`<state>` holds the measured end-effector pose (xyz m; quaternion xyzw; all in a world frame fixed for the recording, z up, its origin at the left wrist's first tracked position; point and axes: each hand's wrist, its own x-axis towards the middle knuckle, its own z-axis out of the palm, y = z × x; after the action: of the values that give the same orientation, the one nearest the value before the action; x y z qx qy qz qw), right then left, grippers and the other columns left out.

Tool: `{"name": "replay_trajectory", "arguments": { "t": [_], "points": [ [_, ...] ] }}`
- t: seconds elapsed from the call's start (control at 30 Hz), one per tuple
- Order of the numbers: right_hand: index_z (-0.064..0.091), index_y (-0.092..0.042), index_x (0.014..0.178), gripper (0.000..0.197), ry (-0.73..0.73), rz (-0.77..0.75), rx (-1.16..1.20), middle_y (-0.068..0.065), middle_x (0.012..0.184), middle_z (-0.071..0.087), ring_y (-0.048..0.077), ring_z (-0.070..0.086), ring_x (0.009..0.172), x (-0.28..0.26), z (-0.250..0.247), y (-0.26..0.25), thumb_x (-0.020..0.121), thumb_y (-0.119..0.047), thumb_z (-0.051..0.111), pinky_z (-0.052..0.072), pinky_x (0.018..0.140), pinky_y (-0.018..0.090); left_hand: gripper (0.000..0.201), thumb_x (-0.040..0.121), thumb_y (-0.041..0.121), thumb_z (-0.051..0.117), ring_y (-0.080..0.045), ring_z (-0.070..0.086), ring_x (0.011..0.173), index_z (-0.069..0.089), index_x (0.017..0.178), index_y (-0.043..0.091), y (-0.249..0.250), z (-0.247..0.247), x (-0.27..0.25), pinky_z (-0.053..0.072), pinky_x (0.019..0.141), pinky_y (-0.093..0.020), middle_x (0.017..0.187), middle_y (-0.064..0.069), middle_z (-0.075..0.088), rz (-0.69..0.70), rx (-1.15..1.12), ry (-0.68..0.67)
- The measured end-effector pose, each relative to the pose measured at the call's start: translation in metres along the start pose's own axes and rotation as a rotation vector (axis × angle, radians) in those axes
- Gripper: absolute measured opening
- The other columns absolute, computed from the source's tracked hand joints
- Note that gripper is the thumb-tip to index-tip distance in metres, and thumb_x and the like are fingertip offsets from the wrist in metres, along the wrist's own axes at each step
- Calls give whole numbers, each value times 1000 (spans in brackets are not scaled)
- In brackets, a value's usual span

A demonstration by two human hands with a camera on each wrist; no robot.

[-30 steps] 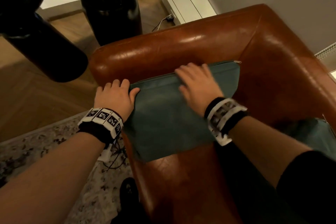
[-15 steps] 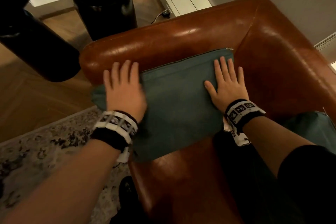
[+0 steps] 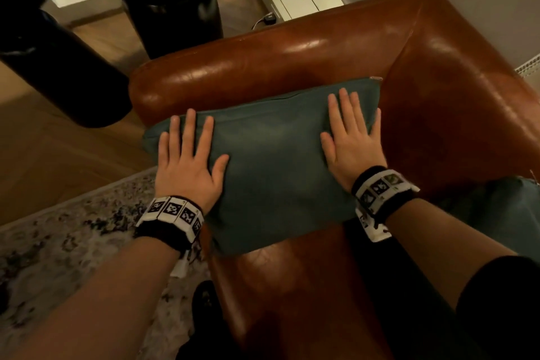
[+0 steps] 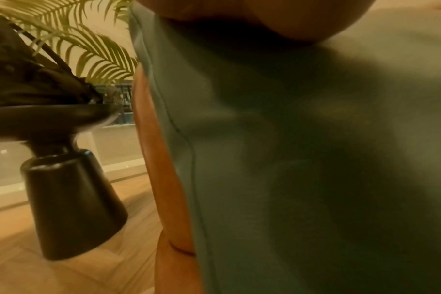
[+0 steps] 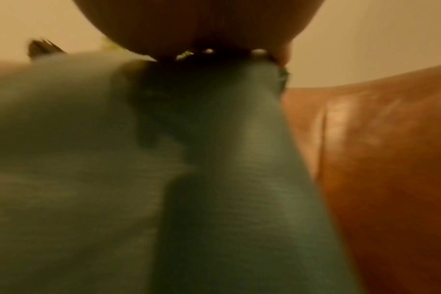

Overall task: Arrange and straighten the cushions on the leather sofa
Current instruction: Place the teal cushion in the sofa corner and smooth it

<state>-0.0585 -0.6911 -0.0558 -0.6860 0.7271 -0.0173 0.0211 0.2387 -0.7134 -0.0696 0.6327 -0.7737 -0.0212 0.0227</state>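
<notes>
A teal fabric cushion (image 3: 274, 172) leans against the armrest of the brown leather sofa (image 3: 292, 58), its zipped edge uppermost. My left hand (image 3: 188, 161) lies flat on the cushion's left part with the fingers straight and spread. My right hand (image 3: 350, 137) lies flat on its right part near the sofa's corner. In the left wrist view the cushion (image 4: 290, 159) fills the frame beside the leather (image 4: 161, 179). The right wrist view is blurred: cushion fabric (image 5: 214, 179) with sofa leather (image 5: 378, 159) to the right. A second teal cushion (image 3: 502, 213) shows partly at the right edge.
A black planter (image 3: 172, 6) with a palm stands on the wood floor behind the armrest. A dark cone-shaped stand (image 3: 58, 73) is at the left. A patterned rug (image 3: 73, 242) lies in front of the sofa. A cable and plug (image 3: 268, 19) lie by the white skirting.
My left hand came off the cushion's left edge and spread flat on its face. My right hand slid from the top middle to the right side and flattened.
</notes>
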Motion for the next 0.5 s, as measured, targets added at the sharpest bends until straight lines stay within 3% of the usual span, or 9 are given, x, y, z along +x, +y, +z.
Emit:
{"name": "replay_trajectory", "arguments": {
  "t": [0.1,0.2,0.3,0.37,0.5],
  "points": [
    [0,-24,155,67,18,-53,-22,4,164,0,26,-5,151,-19,2,-48,98,-53,20,-2,112,69,68,95,58,16,-27,-9,150,-3,154,29,7,2,-5,-1,121,-46,163,-3,-8,-26,-11,4],
    [8,-25,155,68,14,-201,-65,9,163,2,27,-1,151,-35,13,-80,97,-56,25,3,115,65,68,96,57,17,-28,-8,150,-3,154,28,8,6,-5,-1,121,-47,163,-3,-8,-23,-9,13],
    [11,-28,155,67,-6,-304,-79,5,163,5,25,3,151,-37,24,-75,97,-57,30,5,117,59,68,96,57,17,-27,-8,150,-3,154,29,6,7,-6,0,121,-46,163,-2,-9,-8,-18,14],
    [7,-31,155,69,-36,-271,-106,0,164,5,22,2,151,-30,27,-50,96,-61,28,4,120,53,68,96,58,17,-26,-9,150,-4,154,30,4,6,-6,-1,121,-45,163,-1,-9,-1,-29,5],
    [1,-31,155,72,-45,5,-79,-4,164,2,20,-3,151,-16,16,4,94,-65,16,1,120,51,69,96,59,20,-26,-8,150,-2,154,29,8,-1,-4,0,121,-46,163,-2,-7,-1,-44,6]
  ]
}}
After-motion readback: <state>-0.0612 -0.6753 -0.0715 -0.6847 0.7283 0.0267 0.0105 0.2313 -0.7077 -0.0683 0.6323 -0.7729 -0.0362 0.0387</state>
